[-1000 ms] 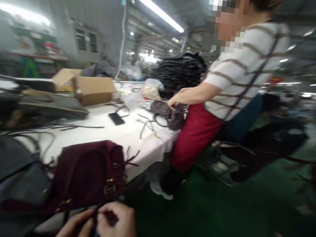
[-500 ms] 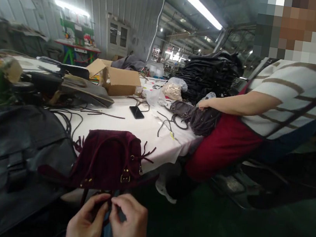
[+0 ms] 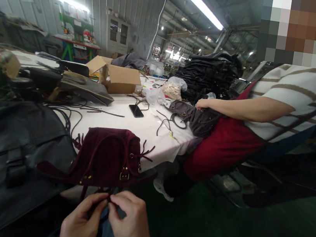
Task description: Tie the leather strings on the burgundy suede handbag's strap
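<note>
A dark burgundy handbag with looped handles, brass buckles and fringed ties lies at the near edge of the white-covered table. Just below it, close to my body, my left hand pinches a thin dark red strap, thumb against forefinger. My right hand pinches the same strap beside it, the fingertips of both hands almost touching. Most of the strap is hidden behind my fingers. Whether it joins the bag, I cannot tell.
A large black bag lies at the left. On the table are a phone, a cardboard box and dark cords. At right, a person in a red apron has a hand on a dark grey bag.
Both my hands have shifted slightly left in the view, still pinching together at the strap. The handbag has barely moved.
</note>
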The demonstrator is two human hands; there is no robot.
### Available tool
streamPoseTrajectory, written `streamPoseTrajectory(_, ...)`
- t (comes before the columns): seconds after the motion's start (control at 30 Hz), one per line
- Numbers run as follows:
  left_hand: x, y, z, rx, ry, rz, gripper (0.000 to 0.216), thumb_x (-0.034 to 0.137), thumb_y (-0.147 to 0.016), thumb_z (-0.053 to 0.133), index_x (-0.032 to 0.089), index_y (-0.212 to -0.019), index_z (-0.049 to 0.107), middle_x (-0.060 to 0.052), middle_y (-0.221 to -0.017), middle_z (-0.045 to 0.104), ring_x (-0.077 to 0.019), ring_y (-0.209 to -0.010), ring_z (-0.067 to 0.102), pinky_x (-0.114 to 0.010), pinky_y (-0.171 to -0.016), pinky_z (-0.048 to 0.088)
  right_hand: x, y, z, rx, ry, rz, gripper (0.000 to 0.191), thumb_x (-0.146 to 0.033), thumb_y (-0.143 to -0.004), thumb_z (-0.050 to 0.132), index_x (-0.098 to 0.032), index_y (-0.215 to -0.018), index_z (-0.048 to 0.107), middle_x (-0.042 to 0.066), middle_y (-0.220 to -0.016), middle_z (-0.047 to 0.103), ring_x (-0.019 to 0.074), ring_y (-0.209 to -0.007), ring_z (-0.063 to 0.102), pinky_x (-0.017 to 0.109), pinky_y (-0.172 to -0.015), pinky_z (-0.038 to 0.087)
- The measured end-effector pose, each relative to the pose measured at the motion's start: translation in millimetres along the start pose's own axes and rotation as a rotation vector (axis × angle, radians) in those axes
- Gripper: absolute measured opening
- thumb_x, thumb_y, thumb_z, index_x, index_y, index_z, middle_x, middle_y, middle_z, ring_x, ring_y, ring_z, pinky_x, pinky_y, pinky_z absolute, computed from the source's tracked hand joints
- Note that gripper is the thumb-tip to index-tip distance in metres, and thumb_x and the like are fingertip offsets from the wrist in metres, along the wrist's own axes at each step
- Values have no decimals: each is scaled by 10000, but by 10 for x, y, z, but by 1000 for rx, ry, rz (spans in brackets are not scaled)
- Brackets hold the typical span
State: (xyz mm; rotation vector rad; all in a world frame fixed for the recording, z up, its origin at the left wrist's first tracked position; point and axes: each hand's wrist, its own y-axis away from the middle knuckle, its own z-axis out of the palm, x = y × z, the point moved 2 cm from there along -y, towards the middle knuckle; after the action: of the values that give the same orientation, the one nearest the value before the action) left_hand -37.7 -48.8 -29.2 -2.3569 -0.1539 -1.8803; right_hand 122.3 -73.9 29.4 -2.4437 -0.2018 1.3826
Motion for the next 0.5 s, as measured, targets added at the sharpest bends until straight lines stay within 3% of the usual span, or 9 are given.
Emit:
streamPoseTrajectory(0.27, 39, 56, -41, -62, -6, 16, 341, 557, -827, 779, 295, -1013, 894, -37, -1010, 874, -272, -888, 839, -280, -833, 682, -50, -115, 11, -17, 81, 79, 223, -29, -760, 706, -232, -845, 741, -2, -840, 725, 186, -774, 694, 277, -718, 482)
streamPoseTrajectory(0.5, 141, 7, -15, -6, 114, -81, 370, 575, -781, 803, 251, -939, 883, -65, -917, 867, -273, -800, 832, -282, -737, 686, -127, -190, -67, -162, -194, 234, 155, -77, -907, 670, -220, -900, 729, -7, -915, 692, 178, -877, 677, 262, -790, 490)
